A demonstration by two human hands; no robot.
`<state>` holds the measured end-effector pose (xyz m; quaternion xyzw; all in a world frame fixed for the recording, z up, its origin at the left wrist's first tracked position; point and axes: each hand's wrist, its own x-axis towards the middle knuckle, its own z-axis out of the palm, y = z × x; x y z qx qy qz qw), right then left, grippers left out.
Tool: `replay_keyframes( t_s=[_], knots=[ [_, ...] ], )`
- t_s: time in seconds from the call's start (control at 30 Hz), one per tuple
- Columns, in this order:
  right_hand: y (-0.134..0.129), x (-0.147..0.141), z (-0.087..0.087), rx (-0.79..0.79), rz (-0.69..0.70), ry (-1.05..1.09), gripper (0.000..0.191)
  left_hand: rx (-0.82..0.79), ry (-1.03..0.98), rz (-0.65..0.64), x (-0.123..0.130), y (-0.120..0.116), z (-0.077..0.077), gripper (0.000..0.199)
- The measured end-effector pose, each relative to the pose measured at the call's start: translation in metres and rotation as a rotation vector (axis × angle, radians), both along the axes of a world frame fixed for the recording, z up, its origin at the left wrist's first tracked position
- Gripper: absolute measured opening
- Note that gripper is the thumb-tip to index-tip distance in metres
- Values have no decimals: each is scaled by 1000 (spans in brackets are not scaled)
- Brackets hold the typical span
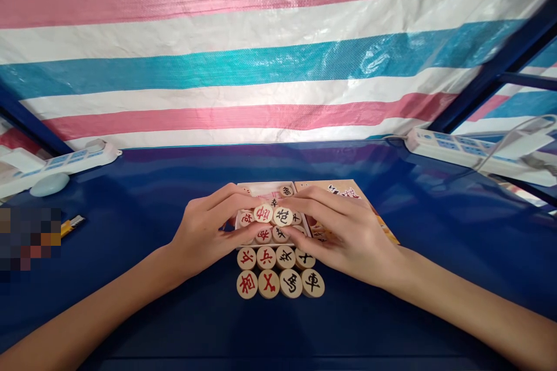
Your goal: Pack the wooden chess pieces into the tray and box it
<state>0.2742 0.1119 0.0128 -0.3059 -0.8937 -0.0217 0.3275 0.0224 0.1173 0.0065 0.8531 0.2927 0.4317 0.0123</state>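
My left hand (213,223) pinches a round wooden Chinese chess piece with a red character (263,213) between thumb and fingers. Beside it, my right hand (335,229) grips a chess piece with a black character (282,217); the two pieces are side by side, edges close together. Both are held over an open white box (256,188) that contains more red and black pieces, partly hidden by my fingers. In front of the box several pieces stand in two rows on the blue table, red (247,284) at left and black (313,283) at right.
A printed box lid (361,203) lies right of the box. White power strips stand at the back left (82,157) and back right (461,148). A pale computer mouse (50,184) and a yellow object (73,225) lie at left. A striped tarp (261,64) hangs behind the table (174,324).
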Motion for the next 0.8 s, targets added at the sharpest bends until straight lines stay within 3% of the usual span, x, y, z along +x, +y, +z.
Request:
replay_keyframes(
  t_s=[0.8],
  knots=[
    [0,-1,2,12,23,50,39,-15,-25,-54,2,0,4,26]
  ],
)
